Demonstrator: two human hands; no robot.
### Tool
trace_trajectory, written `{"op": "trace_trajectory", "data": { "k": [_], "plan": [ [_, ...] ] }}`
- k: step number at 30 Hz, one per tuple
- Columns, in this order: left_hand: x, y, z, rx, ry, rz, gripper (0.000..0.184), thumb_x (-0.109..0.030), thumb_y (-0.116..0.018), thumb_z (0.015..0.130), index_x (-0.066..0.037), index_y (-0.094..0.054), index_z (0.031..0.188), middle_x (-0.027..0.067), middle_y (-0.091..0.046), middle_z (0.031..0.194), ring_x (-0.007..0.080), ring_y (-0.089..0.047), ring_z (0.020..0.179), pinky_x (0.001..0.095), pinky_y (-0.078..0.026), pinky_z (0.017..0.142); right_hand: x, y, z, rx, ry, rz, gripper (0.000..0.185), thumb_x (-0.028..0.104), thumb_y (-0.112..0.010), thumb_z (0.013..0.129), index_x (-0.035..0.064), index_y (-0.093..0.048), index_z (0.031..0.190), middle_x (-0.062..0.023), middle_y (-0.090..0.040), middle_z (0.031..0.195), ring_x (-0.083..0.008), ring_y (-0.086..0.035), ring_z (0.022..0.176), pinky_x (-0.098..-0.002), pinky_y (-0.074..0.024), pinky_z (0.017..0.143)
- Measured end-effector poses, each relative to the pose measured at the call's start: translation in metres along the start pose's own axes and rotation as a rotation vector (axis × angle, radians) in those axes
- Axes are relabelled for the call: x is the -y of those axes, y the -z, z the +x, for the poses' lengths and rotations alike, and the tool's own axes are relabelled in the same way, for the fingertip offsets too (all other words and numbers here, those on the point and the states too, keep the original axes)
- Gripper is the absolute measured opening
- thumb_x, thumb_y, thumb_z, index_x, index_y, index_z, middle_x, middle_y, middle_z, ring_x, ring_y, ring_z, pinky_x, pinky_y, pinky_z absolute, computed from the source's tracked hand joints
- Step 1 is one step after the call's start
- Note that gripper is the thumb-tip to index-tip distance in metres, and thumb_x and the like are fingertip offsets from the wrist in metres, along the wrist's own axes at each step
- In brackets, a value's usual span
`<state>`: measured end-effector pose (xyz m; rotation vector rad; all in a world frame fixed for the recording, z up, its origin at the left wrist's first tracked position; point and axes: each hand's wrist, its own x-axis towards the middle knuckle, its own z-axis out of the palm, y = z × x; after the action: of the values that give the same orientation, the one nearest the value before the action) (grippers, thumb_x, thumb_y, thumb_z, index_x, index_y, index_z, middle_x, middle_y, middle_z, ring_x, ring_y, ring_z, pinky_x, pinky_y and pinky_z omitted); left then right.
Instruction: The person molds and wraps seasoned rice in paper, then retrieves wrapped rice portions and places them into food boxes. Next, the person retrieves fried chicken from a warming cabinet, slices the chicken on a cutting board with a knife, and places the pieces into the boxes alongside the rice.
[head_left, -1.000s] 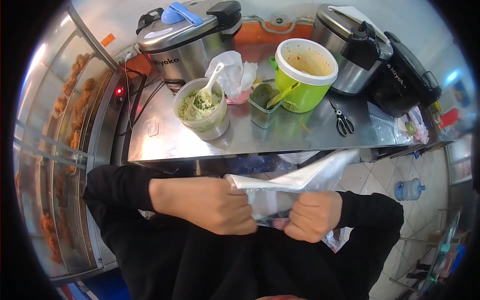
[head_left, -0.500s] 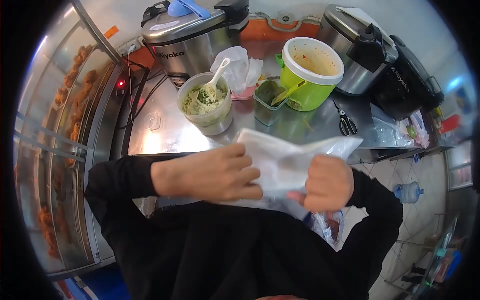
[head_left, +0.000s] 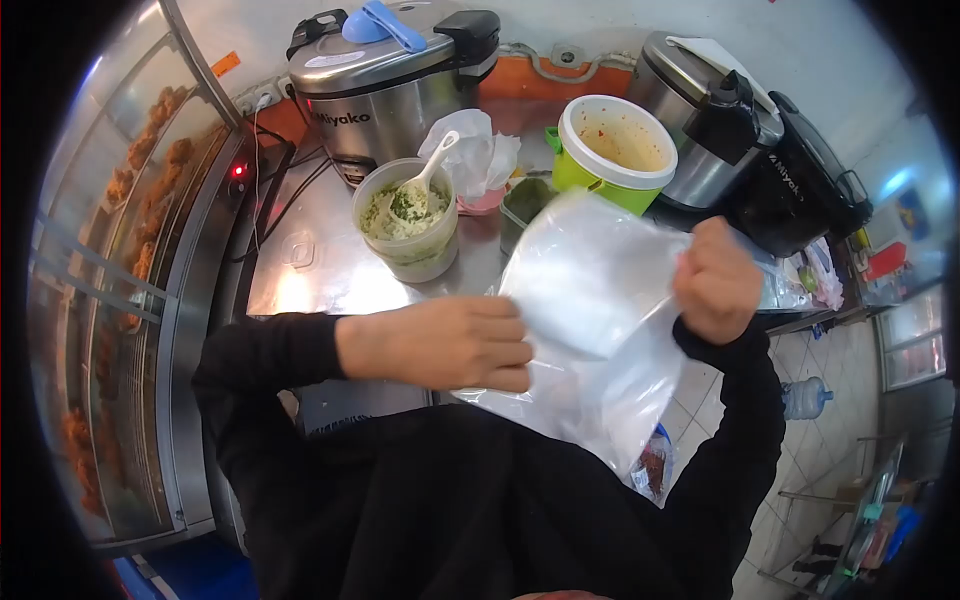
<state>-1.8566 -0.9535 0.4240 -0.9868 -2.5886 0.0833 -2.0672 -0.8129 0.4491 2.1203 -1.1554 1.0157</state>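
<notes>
Stretched between my two hands is a clear plastic bag, held in front of my chest over the counter's near edge. My left hand is closed on the bag's left side, fingers curled inward. On the other side my right hand makes a fist around the bag's upper right edge. Beyond my left hand stands a round plastic tub of pale food with green bits, a white spoon sticking out of it. The bag partly covers a small square container and a lime-green bucket.
Two large steel rice cookers stand against the wall, a blue scoop on the left one. Crumpled plastic lies behind the tub. A glass display case with fried pieces borders the left. A water jug is on the floor.
The bag has been spread wider and raised. My right hand has moved up and to the right, while my left hand has shifted slightly right. The scissors are now hidden.
</notes>
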Motion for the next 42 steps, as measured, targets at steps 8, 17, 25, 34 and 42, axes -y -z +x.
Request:
{"op": "trace_trajectory", "data": {
  "k": [8, 17, 25, 34, 42],
  "plan": [
    [-0.011, 0.003, -0.003, 0.174, 0.163, -0.229, 0.010, -0.016, -0.048, 0.068, -0.008, -0.042, 0.068, 0.0016, -0.040, 0.061, 0.0150, -0.045, 0.064, 0.0260, -0.035, 0.061, -0.014, -0.010, -0.038, -0.119, -0.594, 0.283, 0.021, -0.006, -0.049, 0.070, -0.0012, -0.038, 0.053, -0.0033, -0.039, 0.053, -0.0106, -0.035, 0.049, -0.0207, -0.0262, 0.045],
    [0.010, -0.004, 0.012, -0.390, -0.002, -0.198, 0.017, -0.022, -0.057, 0.069, -0.010, -0.046, 0.075, -0.0004, -0.034, 0.059, 0.0145, -0.038, 0.056, 0.0265, -0.032, 0.053, -0.022, -0.038, -0.058, -0.077, -0.588, -0.043, 0.015, 0.008, -0.063, 0.064, 0.0031, -0.049, 0.064, -0.0038, -0.047, 0.066, -0.0156, -0.043, 0.062, -0.0257, -0.0342, 0.057],
    [0.020, -0.013, 0.023, -0.637, -0.050, -0.151, 0.020, -0.028, -0.058, 0.069, -0.013, -0.045, 0.073, -0.0028, -0.035, 0.057, 0.0115, -0.036, 0.048, 0.0226, -0.029, 0.041, 0.035, -0.056, -0.006, 0.288, -0.057, 0.268, 0.042, 0.020, -0.065, 0.056, 0.0155, -0.053, 0.096, -0.0008, -0.049, 0.095, -0.0217, -0.042, 0.094, -0.0368, -0.0323, 0.078],
    [0.004, 0.000, -0.005, -0.506, 0.058, -0.184, 0.021, -0.026, -0.057, 0.071, -0.009, -0.045, 0.071, -0.0009, -0.038, 0.056, 0.0130, -0.036, 0.044, 0.0242, -0.027, 0.037, 0.004, -0.054, -0.004, 0.528, 0.088, 0.260, 0.016, 0.018, -0.062, 0.055, 0.0102, -0.050, 0.061, -0.0021, -0.045, 0.069, -0.0187, -0.045, 0.078, -0.0320, -0.0349, 0.073],
    [-0.037, -0.024, -0.062, -0.552, 0.683, -0.528, 0.039, -0.042, -0.055, 0.070, -0.003, -0.050, 0.077, 0.0054, -0.047, 0.066, 0.0204, -0.045, 0.054, 0.0299, -0.036, 0.048, -0.023, -0.038, -0.006, 0.484, -0.096, 0.493, 0.018, 0.015, -0.066, 0.057, 0.0080, -0.049, 0.059, -0.0024, -0.050, 0.078, -0.0197, -0.047, 0.077, -0.0318, -0.0321, 0.066]
  ]
}}
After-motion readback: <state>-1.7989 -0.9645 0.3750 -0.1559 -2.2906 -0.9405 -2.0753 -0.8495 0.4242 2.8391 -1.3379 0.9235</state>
